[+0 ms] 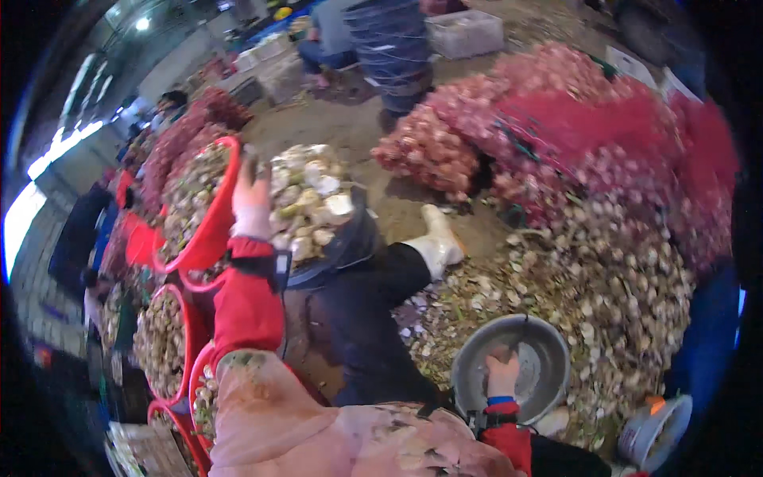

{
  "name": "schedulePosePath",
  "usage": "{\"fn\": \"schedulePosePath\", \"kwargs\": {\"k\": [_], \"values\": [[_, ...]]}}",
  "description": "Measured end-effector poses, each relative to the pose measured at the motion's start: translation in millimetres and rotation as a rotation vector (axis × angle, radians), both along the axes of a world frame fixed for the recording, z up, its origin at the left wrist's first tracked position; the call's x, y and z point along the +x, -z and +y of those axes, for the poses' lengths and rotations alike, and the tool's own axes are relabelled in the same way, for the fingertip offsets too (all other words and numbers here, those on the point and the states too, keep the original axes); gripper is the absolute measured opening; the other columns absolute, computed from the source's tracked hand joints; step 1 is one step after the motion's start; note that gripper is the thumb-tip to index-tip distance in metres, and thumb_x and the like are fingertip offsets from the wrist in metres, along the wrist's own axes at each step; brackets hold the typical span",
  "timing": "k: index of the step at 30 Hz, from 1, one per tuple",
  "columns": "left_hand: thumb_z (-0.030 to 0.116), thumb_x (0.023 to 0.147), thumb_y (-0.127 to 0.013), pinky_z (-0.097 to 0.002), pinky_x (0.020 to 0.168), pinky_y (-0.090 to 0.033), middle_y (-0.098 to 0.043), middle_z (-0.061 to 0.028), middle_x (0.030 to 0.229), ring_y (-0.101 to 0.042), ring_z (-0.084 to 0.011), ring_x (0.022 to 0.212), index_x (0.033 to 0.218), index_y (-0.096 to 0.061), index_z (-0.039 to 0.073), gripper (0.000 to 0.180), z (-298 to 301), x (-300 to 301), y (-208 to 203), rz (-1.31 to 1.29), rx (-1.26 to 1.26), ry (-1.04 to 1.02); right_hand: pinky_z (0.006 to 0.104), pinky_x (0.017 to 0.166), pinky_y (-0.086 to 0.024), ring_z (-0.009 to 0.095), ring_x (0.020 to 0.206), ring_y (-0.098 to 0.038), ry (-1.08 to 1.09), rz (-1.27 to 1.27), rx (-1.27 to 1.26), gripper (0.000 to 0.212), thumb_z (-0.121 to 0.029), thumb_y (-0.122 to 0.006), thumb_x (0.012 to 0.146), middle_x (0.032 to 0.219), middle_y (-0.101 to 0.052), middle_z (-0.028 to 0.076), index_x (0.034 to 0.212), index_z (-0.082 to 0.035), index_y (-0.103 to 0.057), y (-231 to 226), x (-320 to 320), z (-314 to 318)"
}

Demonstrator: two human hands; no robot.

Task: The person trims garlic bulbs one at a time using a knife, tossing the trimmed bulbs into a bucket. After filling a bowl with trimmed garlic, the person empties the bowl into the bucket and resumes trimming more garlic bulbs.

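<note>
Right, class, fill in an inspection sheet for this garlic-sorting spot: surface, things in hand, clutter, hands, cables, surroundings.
Surface: dirt floor, strewn with husks.
Job's things: dark basin heaped with garlic; grey metal bowl, nearly empty.
Clutter: loose garlic pile; red baskets of garlic; small white tub.
Hands: left hand raised at the basin's rim, grip unclear; right hand resting in the bowl.
Cables: nothing seen.
Surroundings: red mesh sacks of garlic; other people seated behind.

A dark basin (334, 238) heaped with pale garlic bulbs (306, 199) is touched by the raised left hand (253, 203). An empty grey metal bowl (548, 358) is gripped at its rim by the right hand (502, 375). Red baskets (214, 222) are seen at left.
</note>
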State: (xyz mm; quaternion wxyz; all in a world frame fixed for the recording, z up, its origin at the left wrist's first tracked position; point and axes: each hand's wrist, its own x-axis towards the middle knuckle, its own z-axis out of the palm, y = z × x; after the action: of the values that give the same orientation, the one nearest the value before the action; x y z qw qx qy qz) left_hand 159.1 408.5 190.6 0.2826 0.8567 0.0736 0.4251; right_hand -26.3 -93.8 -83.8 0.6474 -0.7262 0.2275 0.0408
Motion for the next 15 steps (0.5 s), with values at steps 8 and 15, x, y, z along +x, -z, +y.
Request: {"fn": "schedulePosePath", "kwargs": {"k": [8, 15], "values": [[0.012, 0.087, -0.061, -0.0272, 0.086, -0.046, -0.065, -0.0072, 0.105, -0.059, -0.0142, 0.096, 0.117, -0.061, 0.002, 0.032, -307.3, 44.9, 110.3, 0.68, -0.402, 0.739, 0.0271, 0.072, -0.047, 0.011, 0.077, -0.059, 0.376, -0.005, 0.347, 0.019, -0.003, -0.071, 0.072, 0.084, -0.065, -0.001, 0.089, -0.007, -0.067, 27.8, 17.8, -18.2], [0.022, 0.078, -0.058, -0.0422, 0.086, -0.048, -0.065, -0.0179, 0.104, -0.061, -0.0343, 0.099, 0.118, -0.061, 0.011, 0.042, -576.1, 112.8, 242.3, 0.727, 0.39, 0.893, 0.0274, 0.079, -0.048, 0.012, 0.085, -0.061, 0.54, -0.046, 0.395, 0.03, -0.002, -0.072, 0.074, 0.092, -0.066, 0.001, 0.103, -0.005, -0.065, 18.0, 7.3, -56.0]]}}
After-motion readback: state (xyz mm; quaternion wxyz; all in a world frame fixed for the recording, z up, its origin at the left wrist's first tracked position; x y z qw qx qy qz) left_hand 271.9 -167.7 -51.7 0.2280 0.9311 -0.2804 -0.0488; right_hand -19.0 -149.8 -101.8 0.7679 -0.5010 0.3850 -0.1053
